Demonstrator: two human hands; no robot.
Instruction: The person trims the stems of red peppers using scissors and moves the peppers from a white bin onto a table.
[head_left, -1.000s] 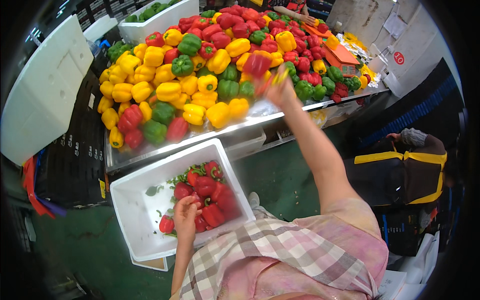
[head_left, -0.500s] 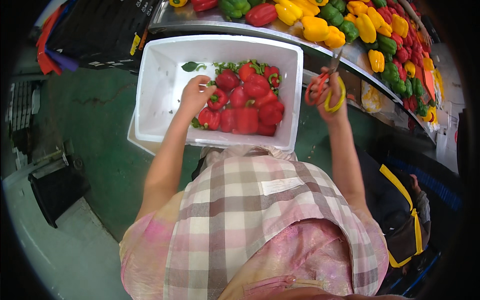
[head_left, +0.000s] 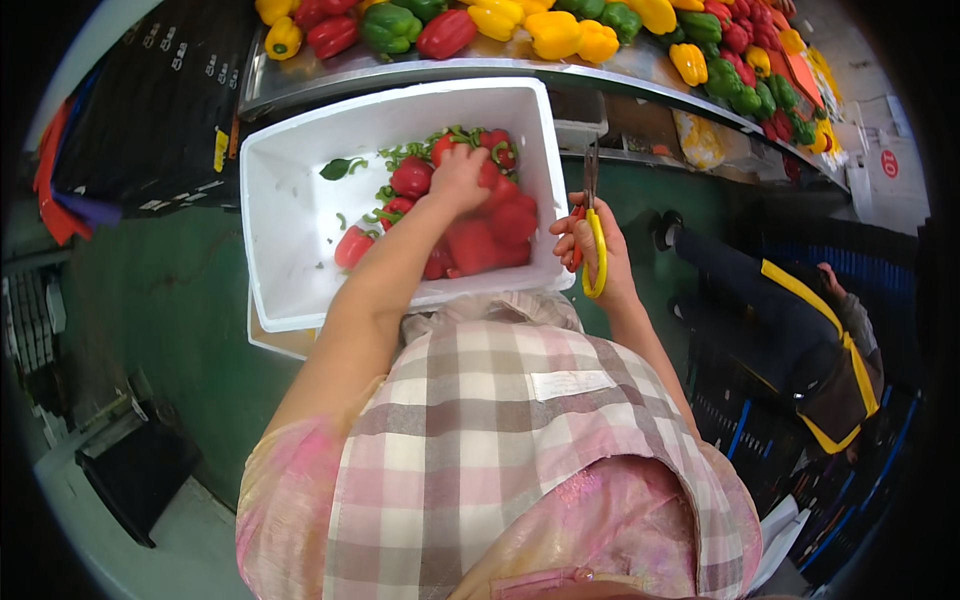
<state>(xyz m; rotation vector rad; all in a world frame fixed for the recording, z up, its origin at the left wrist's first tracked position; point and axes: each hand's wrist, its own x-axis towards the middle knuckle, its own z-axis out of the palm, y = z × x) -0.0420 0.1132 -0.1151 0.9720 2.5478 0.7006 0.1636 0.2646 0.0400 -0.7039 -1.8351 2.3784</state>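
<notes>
A white foam box (head_left: 300, 270) stands in front of me, with a heap of red bell peppers (head_left: 510, 220) along its right side. My left hand (head_left: 462, 178) reaches into the heap, its fingers curled over a red bell pepper (head_left: 488, 173) that they partly hide. Cut green stems (head_left: 405, 155) and a green leaf (head_left: 336, 169) lie in the box around the peppers. Just beyond the box's right wall, my right hand (head_left: 605, 250) holds scissors (head_left: 593, 215) with one yellow and one red handle, blades pointing away from me.
Across the far side runs a metal table (head_left: 480, 68) bearing yellow, green and red bell peppers (head_left: 553, 36). Black crates (head_left: 170, 90) are stacked at the far left. Another person (head_left: 790, 330) in dark clothes with yellow straps is at the right. A black bin (head_left: 140, 480) stands at lower left.
My left hand has moved right, deeper into the pepper heap. My right hand has come left and nearer to me with the scissors. The view has shifted, and the box appears further left.
</notes>
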